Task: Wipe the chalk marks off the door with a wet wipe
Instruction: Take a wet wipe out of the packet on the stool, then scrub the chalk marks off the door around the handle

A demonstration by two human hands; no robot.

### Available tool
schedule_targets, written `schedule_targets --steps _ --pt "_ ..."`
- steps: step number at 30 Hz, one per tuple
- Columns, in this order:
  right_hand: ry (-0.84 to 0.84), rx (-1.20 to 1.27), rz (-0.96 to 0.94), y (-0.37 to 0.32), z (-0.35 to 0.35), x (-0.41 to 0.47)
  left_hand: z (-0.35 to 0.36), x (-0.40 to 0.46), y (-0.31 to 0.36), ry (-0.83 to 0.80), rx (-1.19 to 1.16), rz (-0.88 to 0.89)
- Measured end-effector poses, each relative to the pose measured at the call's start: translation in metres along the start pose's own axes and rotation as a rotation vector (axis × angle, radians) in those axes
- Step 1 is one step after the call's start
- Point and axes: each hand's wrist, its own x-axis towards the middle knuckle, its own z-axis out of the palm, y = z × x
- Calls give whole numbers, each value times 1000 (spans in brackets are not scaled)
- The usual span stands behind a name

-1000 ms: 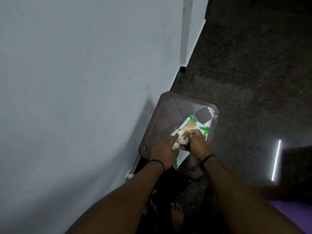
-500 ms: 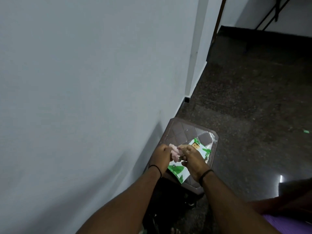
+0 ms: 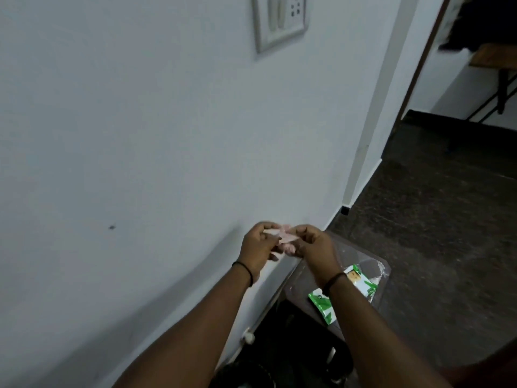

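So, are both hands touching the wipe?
Touching. The head view shows the left hand and right hand each pinching the pale wipe between them.

The wall [image 3: 140, 135] runs along the left, with a switch plate [image 3: 280, 21] mounted high on it. A small table [image 3: 372, 271] stands against the wall's foot; the wipes packet [image 3: 361, 284] lies near its right edge. Both hands [image 3: 285, 245] hold a wet wipe [image 3: 279, 233] above the table's left edge, just beside the wall
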Motion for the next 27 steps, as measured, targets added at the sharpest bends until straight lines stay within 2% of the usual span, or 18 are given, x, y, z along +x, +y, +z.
schedule_targets --steps 5,12,16,22,27 --pt "-104 55 -114 -47 48 -15 -40 -33 54 30 -66 198" --pt "-165 126 -209 -68 109 -65 -87 -101 66 251 -102 321" --pt "-254 120 -220 -71 142 -108 -116 -151 67 410 -124 416" --pt "-656 146 -246 -107 202 -192 -172 -246 90 774 15 696" --pt "-514 173 -422 -115 259 -270 -216 -333 90 884 57 820"
